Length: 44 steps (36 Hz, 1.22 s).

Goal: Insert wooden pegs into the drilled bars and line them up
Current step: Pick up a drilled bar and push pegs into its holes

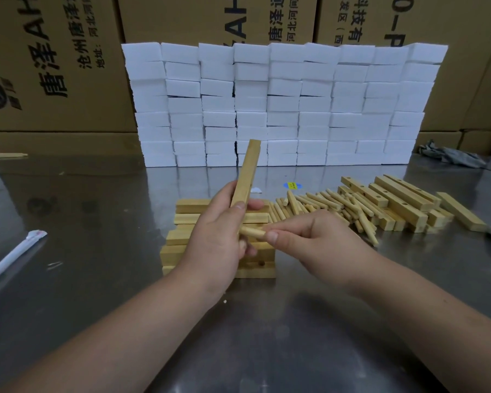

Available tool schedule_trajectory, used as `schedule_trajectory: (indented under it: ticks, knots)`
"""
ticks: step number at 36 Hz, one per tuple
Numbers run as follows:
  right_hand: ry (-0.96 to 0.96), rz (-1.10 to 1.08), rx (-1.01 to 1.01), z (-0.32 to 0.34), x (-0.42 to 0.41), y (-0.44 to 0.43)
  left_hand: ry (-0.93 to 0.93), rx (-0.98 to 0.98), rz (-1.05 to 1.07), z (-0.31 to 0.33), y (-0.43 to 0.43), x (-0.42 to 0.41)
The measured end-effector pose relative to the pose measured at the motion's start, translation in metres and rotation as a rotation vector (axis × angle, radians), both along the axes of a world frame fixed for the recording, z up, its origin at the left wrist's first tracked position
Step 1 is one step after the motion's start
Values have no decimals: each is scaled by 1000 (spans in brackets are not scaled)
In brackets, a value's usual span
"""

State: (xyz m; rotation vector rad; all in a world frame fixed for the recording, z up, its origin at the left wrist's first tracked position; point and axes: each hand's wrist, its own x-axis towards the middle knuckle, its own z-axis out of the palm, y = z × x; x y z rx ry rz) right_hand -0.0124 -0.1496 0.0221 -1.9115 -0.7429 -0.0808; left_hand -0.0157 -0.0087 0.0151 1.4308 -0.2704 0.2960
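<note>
**One short round wooden peg [253,232] at the foot of a pale square drilled wooden bar [247,171]**

At the centre of the shiny steel bench [97,208], the left hand [219,236] has its fingers and thumb curled round the lower part of the bar. The bar stands nearly upright, its top leaning toward 1 o'clock. The right hand [309,239] pinches the peg between thumb and forefinger. The peg lies roughly level, and its left end reaches the bar by the left thumb. Whether it sits in a hole cannot be told.

Directly under both hands lies a row of matching wooden bars [182,217], set side by side on the bench. Toward 2 o'clock is a loose heap of wooden pegs [323,202], and just beyond it, toward 3 o'clock, a jumble of drilled wooden bars [403,199].

At 12 o'clock a wall of stacked white foam blocks [284,103] stands before brown printed cardboard boxes [54,66]. A crumpled grey rag [451,156] lies at 2 o'clock, far back. A long white wrapped stick [12,259] lies at 9 o'clock.
</note>
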Motion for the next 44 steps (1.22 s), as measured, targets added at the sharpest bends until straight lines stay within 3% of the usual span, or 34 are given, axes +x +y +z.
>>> schedule_trajectory:
  ticks: [5, 8, 19, 27, 30, 33, 36, 39, 44]
  knots:
    - [144, 124, 33, 6, -6, -2, 3, 46, -6, -1, 0, 0]
    - [122, 131, 17, 6, -6, -2, 15, 71, -6, -2, 0, 0]
    - [-525, -85, -318, 2, -2, -4, 100, -88, -82, 4, -3, -1]
    - [-846, -250, -457, 3, -8, 1, 145, -59, -135, 5, 4, -1]
    - [-825, -257, -410, 0, -8, 2, 144, -54, -100, 7, 3, 0]
    - [-659, -253, -351, 3, -9, 4, 137, -36, -37, 7, 1, 3]
    - [-499, -303, -248, 4, -5, 1, 101, 114, 98, 6, 3, 6]
    - [-481, -356, -187, 3, -2, 0, 77, 229, 183, 2, 6, 7]
    - [-381, -361, -2, -5, 1, -2, 66, 130, 249, 2, 6, 10]
